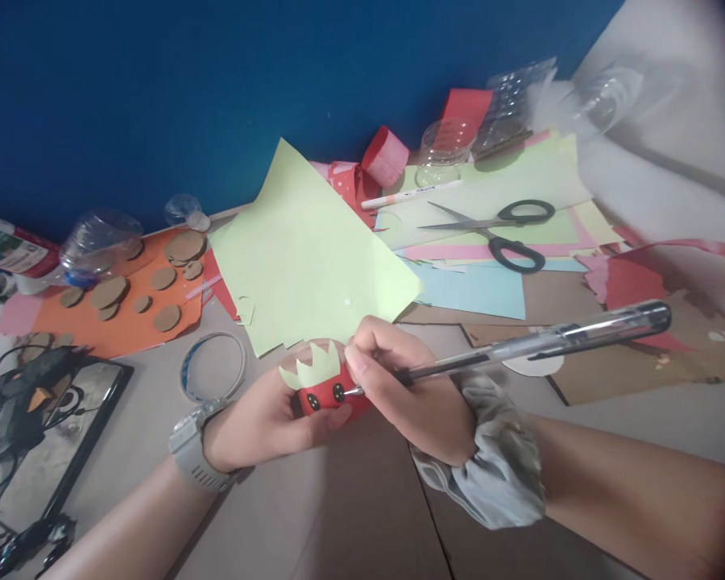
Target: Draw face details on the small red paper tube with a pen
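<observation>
My left hand [278, 427] is closed around a red paper figure [323, 407] with two black eyes and a jagged pale green paper crown [315, 366] along its top. Pinched in my right hand [399, 379] is a clear-barrelled pen [519, 348]. The pen's metal tip meets or nearly meets the red face beside the right-hand eye; I cannot tell if it touches. Just beyond both hands lies a large pale green paper sheet [314, 250]. A roll of tape [213, 367] rests to the left of my left hand.
Black-handled scissors [489, 225] and a white marker [412, 194] lie on coloured sheets at the right. Cardboard discs [163, 279] sit on orange paper [184, 316]. A phone-like dark device [88, 435] with cables is at the left. Clear plastic cups [445, 149] stand near the blue wall [217, 89].
</observation>
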Available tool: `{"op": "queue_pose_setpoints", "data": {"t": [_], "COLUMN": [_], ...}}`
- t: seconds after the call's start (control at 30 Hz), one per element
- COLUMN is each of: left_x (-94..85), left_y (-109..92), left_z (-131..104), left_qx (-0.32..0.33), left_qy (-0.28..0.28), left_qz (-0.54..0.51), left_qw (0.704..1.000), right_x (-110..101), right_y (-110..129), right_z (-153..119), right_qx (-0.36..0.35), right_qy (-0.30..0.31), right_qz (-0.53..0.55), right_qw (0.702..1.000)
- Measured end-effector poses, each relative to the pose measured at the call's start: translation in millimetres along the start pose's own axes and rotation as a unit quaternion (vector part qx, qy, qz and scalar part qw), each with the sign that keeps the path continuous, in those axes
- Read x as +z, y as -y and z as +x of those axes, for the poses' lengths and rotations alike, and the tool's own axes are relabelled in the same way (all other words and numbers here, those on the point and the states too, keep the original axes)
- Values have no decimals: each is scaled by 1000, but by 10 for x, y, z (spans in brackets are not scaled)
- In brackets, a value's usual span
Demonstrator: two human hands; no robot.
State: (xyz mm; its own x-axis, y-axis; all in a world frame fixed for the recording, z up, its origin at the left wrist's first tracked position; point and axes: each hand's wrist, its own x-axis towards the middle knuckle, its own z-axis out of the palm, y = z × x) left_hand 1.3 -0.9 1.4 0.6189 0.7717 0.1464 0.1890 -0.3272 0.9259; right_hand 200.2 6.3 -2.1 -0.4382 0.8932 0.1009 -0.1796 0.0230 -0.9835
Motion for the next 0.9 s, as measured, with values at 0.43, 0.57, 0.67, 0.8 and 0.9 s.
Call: {"op": "queue_pose_setpoints", "data": {"t": [0.43,0.57,0.67,0.8,0.9], "left_x": [13,54,61,44,30], "left_y": [98,100,69,30,11], "left_z": [-74,-73,-59,-59,-72], "left_qx": [-46,-83,-86,-75,-74], "left_qy": [-36,-40,-35,-29,-25], "left_qz": [-61,-36,-21,0,19], "left_qw": [996,995,996,997,997], "right_x": [-13,-7,-3,-26,-43], "right_y": [-89,-131,-131,-142,-156], "right_z": [24,32,-5,-87,-130], "right_qx": [33,37,12,-36,-37], "right_qy": [-75,-132,-111,-58,-21], "right_qz": [98,133,112,38,6], "right_qw": [992,982,987,997,999]}}
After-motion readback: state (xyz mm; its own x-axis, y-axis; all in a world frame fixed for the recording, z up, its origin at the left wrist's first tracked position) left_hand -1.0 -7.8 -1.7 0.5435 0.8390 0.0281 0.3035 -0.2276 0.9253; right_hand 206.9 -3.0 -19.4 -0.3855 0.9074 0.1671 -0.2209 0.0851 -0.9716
